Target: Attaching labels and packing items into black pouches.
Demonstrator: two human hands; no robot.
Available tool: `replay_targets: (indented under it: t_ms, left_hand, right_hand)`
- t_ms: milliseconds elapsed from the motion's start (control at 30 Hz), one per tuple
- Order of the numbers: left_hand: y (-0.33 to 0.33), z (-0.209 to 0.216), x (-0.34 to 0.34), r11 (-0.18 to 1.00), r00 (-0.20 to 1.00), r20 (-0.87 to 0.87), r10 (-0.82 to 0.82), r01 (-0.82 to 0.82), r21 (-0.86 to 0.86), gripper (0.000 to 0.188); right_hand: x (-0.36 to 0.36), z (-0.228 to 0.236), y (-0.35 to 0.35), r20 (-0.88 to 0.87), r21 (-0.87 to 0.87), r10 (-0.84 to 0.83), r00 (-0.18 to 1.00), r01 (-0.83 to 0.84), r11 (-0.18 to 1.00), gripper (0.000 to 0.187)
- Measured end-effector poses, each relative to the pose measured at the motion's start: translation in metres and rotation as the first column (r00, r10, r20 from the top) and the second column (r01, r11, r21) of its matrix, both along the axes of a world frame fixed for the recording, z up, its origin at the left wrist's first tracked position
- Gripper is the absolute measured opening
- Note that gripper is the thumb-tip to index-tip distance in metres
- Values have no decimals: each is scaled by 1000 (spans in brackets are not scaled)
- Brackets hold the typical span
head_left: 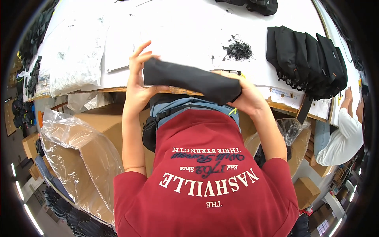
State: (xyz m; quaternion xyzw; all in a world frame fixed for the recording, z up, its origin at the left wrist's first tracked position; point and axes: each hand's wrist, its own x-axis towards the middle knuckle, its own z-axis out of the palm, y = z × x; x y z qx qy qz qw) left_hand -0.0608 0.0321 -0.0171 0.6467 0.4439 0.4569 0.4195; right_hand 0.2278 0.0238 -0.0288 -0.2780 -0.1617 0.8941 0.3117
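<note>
Between my two hands a flat black fabric pouch (pixel 189 77) is stretched out over the near edge of the table. My left hand (pixel 139 77) grips its left end, thumb below and fingers above, with the index finger pointing up. The right end is held in my right hand (pixel 249 96), and the pouch tilts down toward that side. Just beyond my right fingers shows a small dark tool (pixel 233 72) with a bit of yellow; I cannot tell whether it is held or lies on the table.
Several black bags (pixel 304 55) lie in a row at the right. A heap of thin black cords (pixel 239 50) sits mid-table, with clear plastic bags (pixel 77 55) on the left. Cardboard boxes (pixel 89 170) under plastic stand below. A person in white (pixel 341 134) is at the right.
</note>
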Motion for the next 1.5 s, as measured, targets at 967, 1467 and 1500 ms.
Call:
replay_targets:
  t_ms: [967,1467,1500]
  left_hand:
    - [-21,-9,12,974,964,257,-67,119,-194,68]
    - [71,-96,-162,886,167,-909,382,-347,308,73]
    - [70,-91,-158,884,177,-907,381,-357,302,74]
  right_hand:
    - [50,56,2,676,672,-360,643,-339,658,20]
    - [209,54,28,277,799,-631,-725,-190,570,44]
    - [202,55,25,200,808,-624,-755,-234,541,45]
